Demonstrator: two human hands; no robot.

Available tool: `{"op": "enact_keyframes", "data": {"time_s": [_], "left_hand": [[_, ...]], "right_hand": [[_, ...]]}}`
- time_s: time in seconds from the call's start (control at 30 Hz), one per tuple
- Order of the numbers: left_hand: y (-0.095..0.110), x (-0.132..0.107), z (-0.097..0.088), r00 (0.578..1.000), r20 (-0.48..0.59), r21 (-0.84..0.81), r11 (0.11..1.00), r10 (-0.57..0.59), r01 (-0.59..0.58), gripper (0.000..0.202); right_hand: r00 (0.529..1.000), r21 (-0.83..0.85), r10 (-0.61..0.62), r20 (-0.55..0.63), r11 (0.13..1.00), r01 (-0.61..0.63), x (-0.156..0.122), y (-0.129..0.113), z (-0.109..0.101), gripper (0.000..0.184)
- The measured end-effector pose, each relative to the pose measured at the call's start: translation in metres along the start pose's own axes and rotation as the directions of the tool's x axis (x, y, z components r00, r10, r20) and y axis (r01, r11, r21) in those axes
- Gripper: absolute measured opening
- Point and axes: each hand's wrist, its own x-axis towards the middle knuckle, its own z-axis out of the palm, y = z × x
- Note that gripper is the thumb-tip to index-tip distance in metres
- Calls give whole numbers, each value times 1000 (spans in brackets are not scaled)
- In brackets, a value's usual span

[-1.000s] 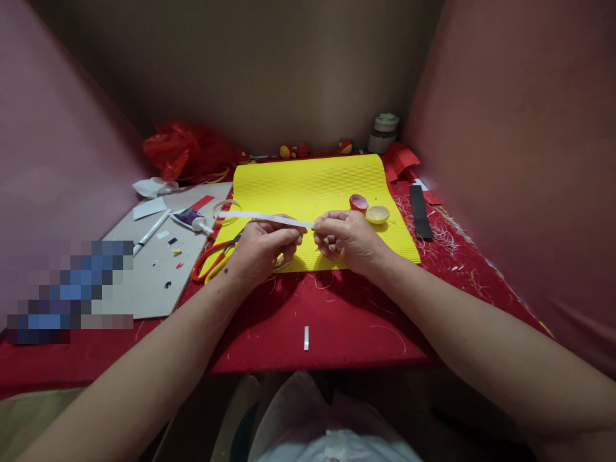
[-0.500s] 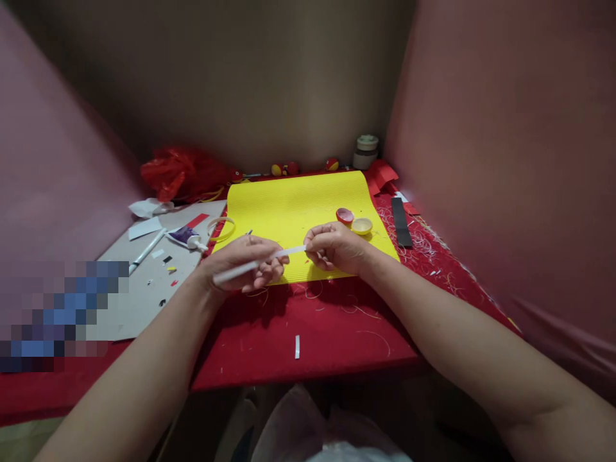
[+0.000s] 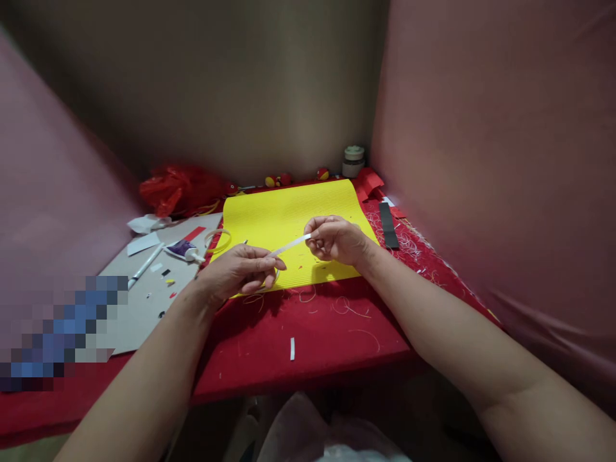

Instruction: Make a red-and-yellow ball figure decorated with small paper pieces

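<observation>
**A thin strip held at both ends over the yellow sheet**

Just left of the frame's centre, the left hand (image 3: 240,273) and the right hand (image 3: 337,239) share a white paper strip (image 3: 291,246). It runs on a slant from lower left to upper right, lifted clear of the yellow corrugated sheet (image 3: 289,212) beneath it.

The right hand's thumb and forefinger are pinched shut on the upper end, with the other fingers curled into the palm. The left hand's thumb and fingertips are closed lightly on the lower end. A pale curl shows under those fingers, and whether it belongs to the same strip cannot be told.

The strip looks very light, thin and limp. It would likely bend or crease under any squeeze along its length and carry no load of its own. A soft pinch at each end looks like the safest hold, since it keeps the strip taut without kinking it.

The red cloth (image 3: 317,321) covers the table and is strewn with thread-like trimmings and a small white scrap (image 3: 292,348). At centre left lies a grey board (image 3: 135,308) with a glue tube (image 3: 185,250) and a pen (image 3: 144,263) on it. A crumpled red bag (image 3: 178,186) sits behind them. A black strip (image 3: 386,224) lies right of the sheet, and a small jar (image 3: 353,160) stands at the back — both well apart from the hands.
</observation>
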Motion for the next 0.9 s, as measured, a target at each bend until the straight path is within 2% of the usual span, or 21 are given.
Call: {"op": "enact_keyframes", "data": {"time_s": [0.13,0.27,0.37,0.57,0.7,0.77,0.83,0.9], "left_hand": [[1,-6,4,1000,21,33,999,0,0,25],[7,-7,7,991,-34,192,974,126,-117,25],[12,-2,13,987,-76,237,964,139,-117,24],[14,10,31,982,-115,223,967,148,-120,14],[13,9,32,977,-171,198,976,127,-92,11],[15,7,31,968,-223,250,967,111,-54,10],[18,7,31,948,-296,393,920,118,8,11],[21,12,32,918,-366,531,845,154,69,14]], "right_hand": [[998,4,35,-57,999,-35,-1,1,0,16],[999,-45,24,-35,999,-25,0,4,-1,13],[1000,-55,24,-10,998,-25,0,6,-2,14],[991,-95,0,132,995,13,2,12,-6,15],[975,-83,-20,220,996,39,2,7,-9,17],[985,-41,-59,160,997,66,1,-3,-10,22],[987,3,-160,8,987,160,-2,-15,-13,23],[947,-24,-277,-165,961,277,-6,-28,-17,19]]}}
